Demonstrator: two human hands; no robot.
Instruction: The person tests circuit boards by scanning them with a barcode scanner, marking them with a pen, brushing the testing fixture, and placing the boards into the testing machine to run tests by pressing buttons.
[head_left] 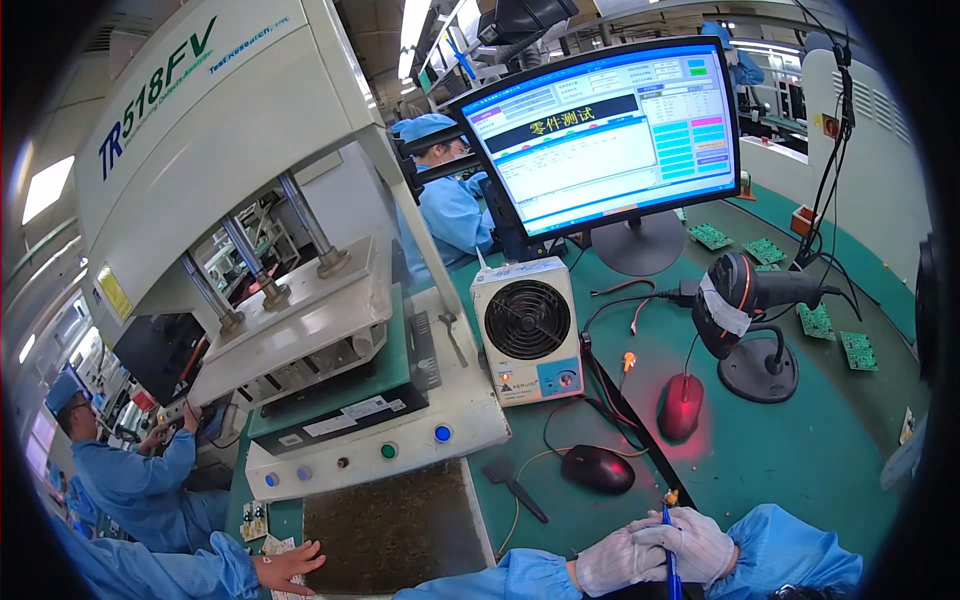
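Both my hands wear white striped gloves and rest together at the bottom right. My right hand (700, 545) is closed around a slim blue pen-like tool (671, 572), which points up and away from me. A small orange piece (671, 496) shows at the tool's upper end; whether it is attached, I cannot tell. My left hand (615, 560) presses against the right one with its fingers closed and partly hidden. Just beyond lie a black mouse (597, 469) and a dark flat brush-like tool (516, 490).
At left stands a large press-like tester (380, 375) with buttons. Another person's bare hand (290, 568) touches the dark plate (385, 530). A fan unit (527, 330), monitor (605, 130), red-lit mouse (680, 408), scanner on a stand (730, 305) and green circuit boards (815, 320) occupy the bench.
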